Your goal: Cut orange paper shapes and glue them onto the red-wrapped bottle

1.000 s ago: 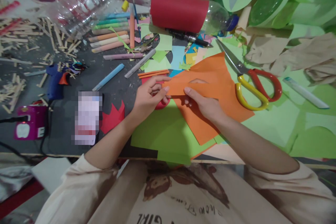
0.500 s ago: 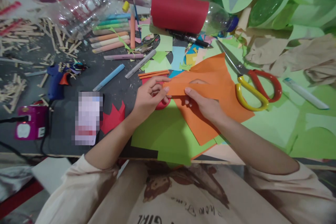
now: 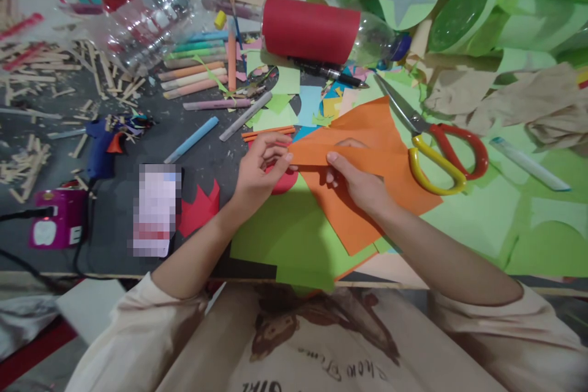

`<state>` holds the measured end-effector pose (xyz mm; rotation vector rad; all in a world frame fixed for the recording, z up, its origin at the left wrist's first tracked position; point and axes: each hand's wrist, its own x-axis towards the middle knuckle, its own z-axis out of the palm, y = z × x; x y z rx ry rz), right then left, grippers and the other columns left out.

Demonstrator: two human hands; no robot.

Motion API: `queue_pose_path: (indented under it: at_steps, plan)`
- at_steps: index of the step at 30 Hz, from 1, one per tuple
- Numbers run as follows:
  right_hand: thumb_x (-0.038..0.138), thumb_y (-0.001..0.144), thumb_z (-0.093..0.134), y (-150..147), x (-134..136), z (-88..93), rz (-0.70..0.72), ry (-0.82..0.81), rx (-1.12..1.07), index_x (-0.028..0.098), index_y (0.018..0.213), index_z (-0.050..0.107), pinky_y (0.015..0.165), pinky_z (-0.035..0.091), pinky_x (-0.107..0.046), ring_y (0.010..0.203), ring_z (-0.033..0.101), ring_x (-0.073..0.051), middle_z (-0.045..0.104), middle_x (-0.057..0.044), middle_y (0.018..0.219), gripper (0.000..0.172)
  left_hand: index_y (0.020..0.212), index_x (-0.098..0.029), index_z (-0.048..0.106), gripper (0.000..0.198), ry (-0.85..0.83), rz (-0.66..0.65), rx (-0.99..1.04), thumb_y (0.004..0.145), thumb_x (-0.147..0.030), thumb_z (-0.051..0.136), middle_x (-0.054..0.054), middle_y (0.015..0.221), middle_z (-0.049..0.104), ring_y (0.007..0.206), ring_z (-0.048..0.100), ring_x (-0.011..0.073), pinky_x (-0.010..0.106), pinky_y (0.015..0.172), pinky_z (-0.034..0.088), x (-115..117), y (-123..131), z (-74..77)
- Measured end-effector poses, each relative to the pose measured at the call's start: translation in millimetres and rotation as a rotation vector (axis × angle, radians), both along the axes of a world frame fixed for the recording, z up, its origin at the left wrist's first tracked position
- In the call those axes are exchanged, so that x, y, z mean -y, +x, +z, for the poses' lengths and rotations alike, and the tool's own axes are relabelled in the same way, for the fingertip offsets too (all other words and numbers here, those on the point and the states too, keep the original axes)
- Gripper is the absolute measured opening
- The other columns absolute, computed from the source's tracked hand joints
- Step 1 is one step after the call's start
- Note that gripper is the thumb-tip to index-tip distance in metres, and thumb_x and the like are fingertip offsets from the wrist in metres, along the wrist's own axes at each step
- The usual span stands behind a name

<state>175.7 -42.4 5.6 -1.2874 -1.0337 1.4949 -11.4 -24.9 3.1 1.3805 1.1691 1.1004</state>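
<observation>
Between my two hands an orange paper strip (image 3: 310, 155) is held flat, above a larger orange sheet (image 3: 353, 220). My left hand (image 3: 266, 165) pinches the strip's left end between thumb and fingers. Farther along it, my right hand (image 3: 353, 174) grips with the thumb on top and fingers beneath. Thin orange paper rolls (image 3: 269, 133) lie just beyond my left hand, and a red piece (image 3: 285, 182) is partly hidden under it. Green sheets (image 3: 280, 233) spread below. Scissors (image 3: 425, 135) with yellow and red handles rest to the right of my right hand.
A red-wrapped bottle (image 3: 310, 29) lies at the back beside a black pen (image 3: 337, 75). On the left are a blue glue gun (image 3: 100, 150), a phone (image 3: 156, 211), a purple box with a cable (image 3: 59, 217) and scattered sticks (image 3: 22, 165). Green cut bottles (image 3: 463, 15) crowd the back right.
The view has shifted slightly. Both hands keep hold of the orange strip in nearly the same place, with only a small movement of the fingers.
</observation>
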Motion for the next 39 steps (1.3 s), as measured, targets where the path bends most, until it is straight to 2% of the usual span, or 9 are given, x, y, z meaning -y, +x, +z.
queue_pose_path:
  at_steps: [4, 8, 10, 15, 24, 33, 39]
  plan:
    - [0.058, 0.079, 0.073, 0.9, -1.5, -1.4, -0.013, -0.005, -0.03, 0.024, 0.068, 0.055, 0.049, 0.044, -0.029, 0.046, 0.051, -0.012, 0.061, 0.004, 0.052, 0.039, 0.088, -0.02, 0.065, 0.016, 0.149, 0.062, -0.047, 0.081, -0.034, 0.071, 0.001, 0.087, 0.07, 0.071, 0.068, 0.0109, 0.022, 0.067, 0.058, -1.3, -2.3, -5.7]
    - [0.06, 0.076, 0.075, -0.4, -2.0, 1.2, -0.022, -0.002, -0.031, 0.024, 0.067, 0.054, 0.048, 0.044, -0.029, 0.045, 0.051, -0.011, 0.06, 0.005, 0.051, 0.042, 0.082, -0.021, 0.07, 0.008, 0.253, 0.033, -0.074, 0.085, -0.027, 0.067, 0.001, 0.085, 0.071, 0.075, 0.067, 0.0116, 0.024, 0.071, 0.056, -2.5, -5.0, -6.7]
    - [0.063, 0.074, 0.075, -1.1, -2.0, 2.4, -0.02, -0.014, -0.021, 0.024, 0.065, 0.053, 0.048, 0.044, -0.029, 0.045, 0.051, -0.011, 0.059, 0.004, 0.05, 0.045, 0.079, -0.021, 0.072, 0.009, 0.283, -0.001, -0.09, 0.086, -0.023, 0.065, 0.001, 0.083, 0.072, 0.08, 0.068, 0.0124, 0.025, 0.075, 0.056, -3.8, -6.1, -6.2]
    - [0.064, 0.075, 0.073, -0.5, -2.1, 2.7, -0.008, -0.009, 0.012, 0.024, 0.066, 0.054, 0.048, 0.045, -0.028, 0.045, 0.051, -0.011, 0.06, 0.004, 0.051, 0.045, 0.082, -0.02, 0.073, 0.009, 0.206, -0.025, -0.079, 0.086, -0.02, 0.065, 0.002, 0.085, 0.075, 0.083, 0.07, 0.0133, 0.024, 0.077, 0.055, -4.9, -6.9, -5.8]
    - [0.06, 0.078, 0.073, -0.3, -2.0, 3.9, -0.005, 0.03, 0.04, 0.024, 0.064, 0.055, 0.048, 0.046, -0.029, 0.046, 0.052, -0.012, 0.06, 0.003, 0.051, 0.042, 0.093, -0.019, 0.076, 0.014, 0.14, 0.016, -0.134, 0.086, -0.018, 0.064, 0.005, 0.099, 0.077, 0.094, 0.072, 0.0155, 0.025, 0.084, 0.057, -1.8, -6.3, 0.2]
    - [0.058, 0.076, 0.075, 0.7, -2.5, -0.5, -0.006, 0.023, 0.009, 0.024, 0.067, 0.058, 0.047, 0.047, -0.027, 0.045, 0.053, -0.011, 0.061, 0.004, 0.052, 0.04, 0.097, -0.021, 0.078, 0.019, 0.185, 0.043, -0.158, 0.087, -0.015, 0.063, 0.004, 0.101, 0.078, 0.097, 0.073, 0.0158, 0.025, 0.086, 0.057, 0.2, -5.9, 1.6]
    - [0.056, 0.079, 0.073, 0.1, -1.6, -0.8, -0.003, 0.028, 0.007, 0.024, 0.068, 0.058, 0.048, 0.046, -0.028, 0.047, 0.053, -0.012, 0.06, 0.004, 0.053, 0.037, 0.096, -0.022, 0.076, 0.017, 0.31, 0.017, -0.228, 0.09, -0.016, 0.061, 0.003, 0.098, 0.076, 0.095, 0.071, 0.0154, 0.027, 0.086, 0.055, -2.6, -8.4, -4.5]
